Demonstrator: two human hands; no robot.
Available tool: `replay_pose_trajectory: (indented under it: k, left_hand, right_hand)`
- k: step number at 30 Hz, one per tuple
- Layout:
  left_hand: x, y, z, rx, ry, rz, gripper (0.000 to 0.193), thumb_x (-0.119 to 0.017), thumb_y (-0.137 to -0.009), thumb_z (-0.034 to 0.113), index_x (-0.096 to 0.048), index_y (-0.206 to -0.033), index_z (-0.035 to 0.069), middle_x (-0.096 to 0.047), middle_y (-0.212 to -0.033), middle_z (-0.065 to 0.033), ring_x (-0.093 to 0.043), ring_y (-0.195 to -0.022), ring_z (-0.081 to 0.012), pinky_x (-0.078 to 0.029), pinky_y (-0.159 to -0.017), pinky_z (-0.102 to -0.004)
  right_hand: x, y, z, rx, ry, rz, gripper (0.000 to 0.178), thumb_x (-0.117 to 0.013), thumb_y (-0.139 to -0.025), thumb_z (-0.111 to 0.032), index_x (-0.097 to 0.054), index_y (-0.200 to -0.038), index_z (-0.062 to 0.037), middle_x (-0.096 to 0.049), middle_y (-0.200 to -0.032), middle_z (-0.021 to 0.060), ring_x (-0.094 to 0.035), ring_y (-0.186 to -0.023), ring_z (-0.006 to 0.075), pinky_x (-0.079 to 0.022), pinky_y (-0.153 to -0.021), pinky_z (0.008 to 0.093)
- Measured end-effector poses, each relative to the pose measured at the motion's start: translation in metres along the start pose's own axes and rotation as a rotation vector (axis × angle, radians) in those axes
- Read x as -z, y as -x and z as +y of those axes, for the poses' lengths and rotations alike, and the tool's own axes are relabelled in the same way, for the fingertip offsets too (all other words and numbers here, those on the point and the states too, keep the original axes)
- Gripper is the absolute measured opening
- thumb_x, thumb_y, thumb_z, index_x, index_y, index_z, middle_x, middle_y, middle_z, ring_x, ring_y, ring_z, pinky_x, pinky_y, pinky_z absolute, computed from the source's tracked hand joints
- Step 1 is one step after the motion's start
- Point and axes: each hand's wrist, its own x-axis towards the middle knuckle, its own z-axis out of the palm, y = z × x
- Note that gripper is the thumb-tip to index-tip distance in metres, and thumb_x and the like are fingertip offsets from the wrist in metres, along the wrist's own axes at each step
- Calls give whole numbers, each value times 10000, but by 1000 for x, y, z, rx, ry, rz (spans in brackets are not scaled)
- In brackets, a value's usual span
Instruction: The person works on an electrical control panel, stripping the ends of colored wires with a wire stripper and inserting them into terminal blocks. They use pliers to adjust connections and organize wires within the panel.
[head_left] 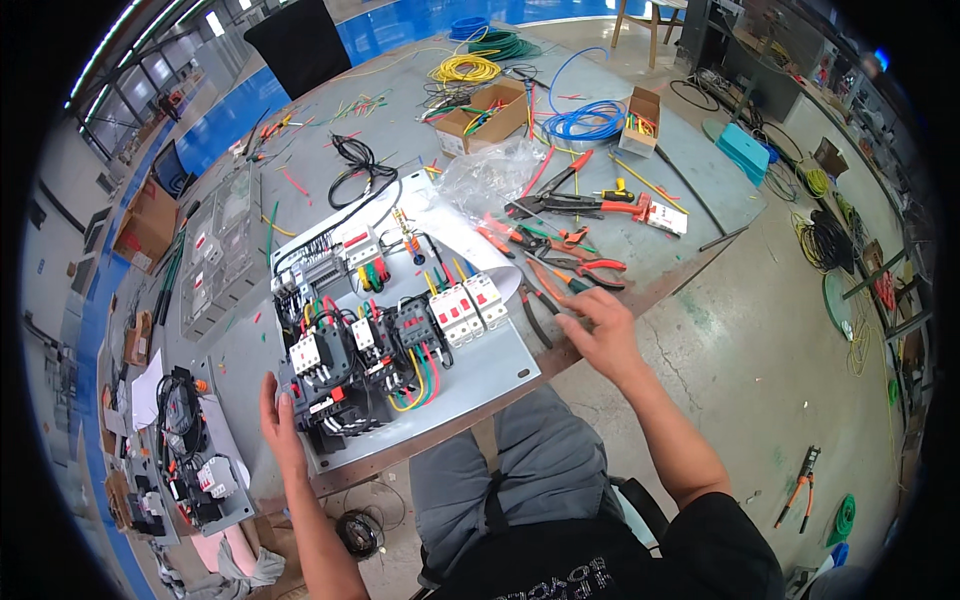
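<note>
A metal mounting panel (470, 375) lies at the table's near edge, carrying wired contactors (415, 325) and white circuit breakers (457, 312). Yellow, green and red wires (418, 380) loop from its parts. My left hand (281, 425) stands at the panel's left side, fingers stretched out, beside the black components there. Over the table's front edge, my right hand (607, 335) reaches to the pliers (537, 312) right of the panel. Its thumb and forefinger are apart, with the fingertips at the handles; no firm hold shows. More red-handled pliers (590, 268) lie just beyond.
Large cutters (560, 205), a clear plastic bag (490, 175) and open cardboard boxes (485, 118) lie farther back. Coils of yellow wire (465, 70) and blue wire (585, 120) sit near them. A grey enclosure (222, 245) and another wired panel (205, 470) are at left.
</note>
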Motion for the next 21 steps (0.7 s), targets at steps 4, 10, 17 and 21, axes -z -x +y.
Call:
replay_pose_trajectory:
  k: [4,10,17,21]
  left_hand:
    - [-5,-24,1,119,181,-173,592,-594,-1077,261,-470,-1584,-18,-516,-1590,-163,-481,-1466,-242,-337,-1231,-373]
    - [-3,-22,-21,81,185,-218,661,-653,-1019,303,-453,-1576,7,-527,-1519,-128,-501,-1399,-221,-350,-1206,-360]
    - [6,-33,-8,121,-40,-254,711,-603,-915,140,-416,-1587,2,-530,-1512,-137,-504,-1410,-247,-361,-1212,-376]
    - [16,-34,-18,156,-128,-230,744,-604,-922,127,-384,-1621,3,-515,-1554,-154,-491,-1438,-254,-360,-1213,-375]
  right_hand:
    - [24,-13,29,71,185,138,274,-849,-835,-205,-780,-1051,-52,-722,-1014,104,-698,-957,305,-568,-832,412]
    - [41,-31,57,123,252,33,535,-887,-764,-316,-747,-1233,-99,-684,-1263,104,-616,-1209,345,-496,-1022,482]
    - [30,-55,79,125,319,-131,550,-844,-771,-289,-731,-1286,-136,-681,-1279,84,-600,-1254,307,-451,-1056,460]
    - [27,-67,77,88,268,-116,483,-793,-775,-219,-753,-1250,-141,-688,-1265,72,-613,-1229,295,-452,-1034,448]
